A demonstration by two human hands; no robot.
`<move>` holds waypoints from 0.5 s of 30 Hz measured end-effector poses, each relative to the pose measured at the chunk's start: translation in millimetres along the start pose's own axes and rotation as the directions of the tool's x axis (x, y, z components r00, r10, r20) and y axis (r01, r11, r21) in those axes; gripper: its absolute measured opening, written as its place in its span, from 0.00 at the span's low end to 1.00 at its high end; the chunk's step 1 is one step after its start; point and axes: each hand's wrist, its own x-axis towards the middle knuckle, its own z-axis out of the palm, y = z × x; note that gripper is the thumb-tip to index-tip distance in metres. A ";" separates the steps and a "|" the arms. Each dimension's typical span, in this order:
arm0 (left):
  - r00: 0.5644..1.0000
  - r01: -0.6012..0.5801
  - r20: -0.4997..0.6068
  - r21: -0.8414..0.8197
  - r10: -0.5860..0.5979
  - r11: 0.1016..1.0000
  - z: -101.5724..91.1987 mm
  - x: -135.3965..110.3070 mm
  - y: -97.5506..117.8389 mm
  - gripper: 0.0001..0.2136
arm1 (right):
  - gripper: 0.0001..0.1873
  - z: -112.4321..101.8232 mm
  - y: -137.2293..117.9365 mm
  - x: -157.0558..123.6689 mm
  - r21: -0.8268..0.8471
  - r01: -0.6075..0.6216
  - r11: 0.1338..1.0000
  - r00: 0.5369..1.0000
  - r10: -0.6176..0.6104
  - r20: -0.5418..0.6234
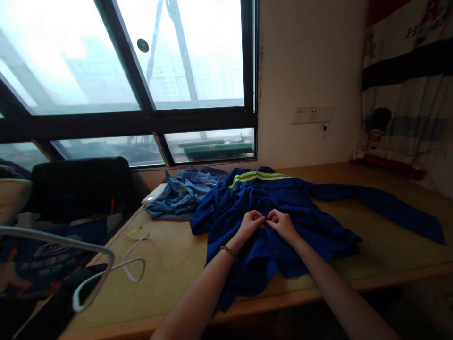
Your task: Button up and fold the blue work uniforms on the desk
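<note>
A dark blue jacket (311, 208) with yellow-green stripes near its collar lies spread on the wooden table (170, 264), one sleeve stretched out to the right. My left hand (250, 223) and my right hand (281, 224) meet at the jacket's middle front. Both hands are closed, pinching the fabric there with fingertips almost touching. A beaded bracelet circles my left wrist. What exactly sits between the fingers is too small to see.
A lighter blue garment (184, 193) lies crumpled behind the jacket by the window. A white clothes hanger (106, 269) rests at the table's left edge, with a white cable beside it. A dark bag (81, 189) stands at left. Striped fabric (406, 94) hangs at right.
</note>
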 end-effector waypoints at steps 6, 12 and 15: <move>1.000 -0.007 -0.028 -0.134 0.003 0.991 -4.1 -3.4 -2.7 0.12 | 0.13 1.3 -1.7 3.6 0.140 -0.011 0.990 0.999 0.006 0.036; 0.999 -0.018 -0.040 -0.258 0.008 0.966 -5.7 -1.5 -3.8 0.12 | 0.20 1.3 -1.4 4.8 0.210 0.005 0.978 0.999 -0.013 0.040; 1.000 -0.012 -0.031 -0.336 0.002 0.942 -6.1 -1.7 -4.3 0.13 | 0.25 -1.1 -8.2 1.3 0.159 0.093 0.983 0.993 -0.103 0.058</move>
